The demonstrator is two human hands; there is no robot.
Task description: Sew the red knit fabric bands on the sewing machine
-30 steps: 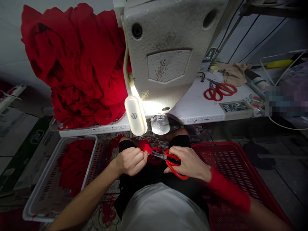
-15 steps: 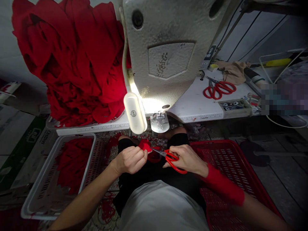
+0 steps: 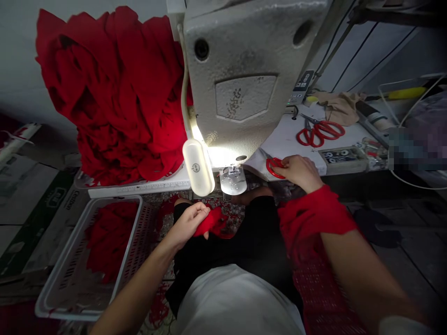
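Above my lap, my left hand [image 3: 193, 222] is closed around a small piece of red fabric [image 3: 215, 221], part of which hangs toward my knees. My right hand [image 3: 301, 171] is at the front edge of the white sewing table, its fingers on the red handle of a pair of scissors [image 3: 275, 167]. The blades point left toward the sewing machine [image 3: 240, 70] and lie over the tabletop. A band of red fabric [image 3: 317, 211] circles my right wrist and forearm, with loose folds hanging down.
A tall heap of red fabric [image 3: 118, 93] stands left of the machine. A lit lamp [image 3: 198, 167] hangs beside the needle area. More red-handled scissors [image 3: 321, 132] and a small parts tray [image 3: 344, 158] lie to the right. A white basket [image 3: 134, 242] and a red basket [image 3: 326, 288] flank my legs.
My right hand has moved up and right with the scissors, from the fabric over my lap to the tabletop. My left hand stays over my lap, still holding the red fabric.
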